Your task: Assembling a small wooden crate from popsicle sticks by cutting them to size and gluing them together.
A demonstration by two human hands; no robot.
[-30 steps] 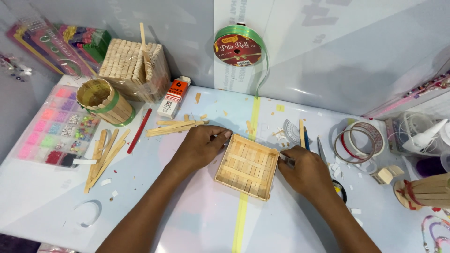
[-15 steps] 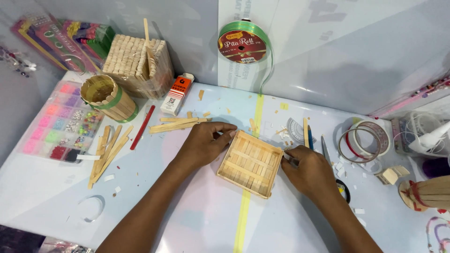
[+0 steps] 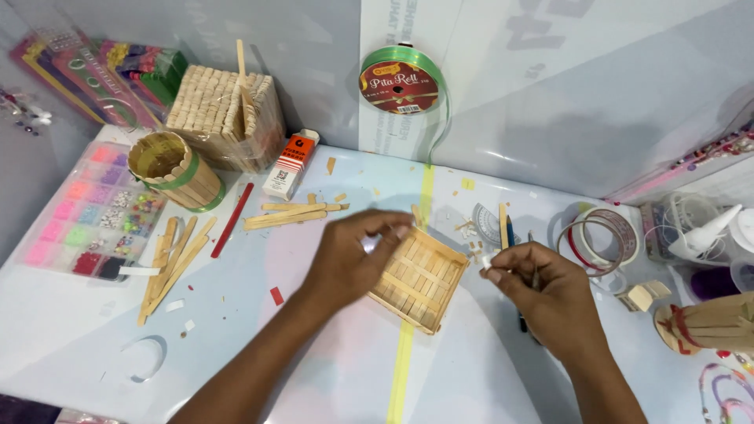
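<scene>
A square panel of glued craft sticks (image 3: pixel 420 279) lies tilted on the pale table, near the yellow tape stripe. My left hand (image 3: pixel 353 255) grips its left edge, fingers curled over the upper corner. My right hand (image 3: pixel 542 294) has come off the panel and hovers just to its right, fingers pinched on a thin dark tool and a small white bit at the fingertips. A loose craft stick (image 3: pixel 503 225) and a blue pen (image 3: pixel 511 231) lie just beyond my right hand.
Loose craft sticks (image 3: pixel 294 214) and a pile (image 3: pixel 169 263) lie left. A stick-clad cup (image 3: pixel 169 169), wrapped stick bundle (image 3: pixel 224 118), glue bottle (image 3: pixel 289 165), bead tray (image 3: pixel 82 216), ribbon spool (image 3: pixel 400 82) stand behind. Tape rolls (image 3: pixel 601 235) and a glue gun (image 3: pixel 707 232) sit right.
My right hand has lifted off the panel's right edge and moved slightly right. My left hand has shifted along the panel's left edge, and the panel now sits more tilted.
</scene>
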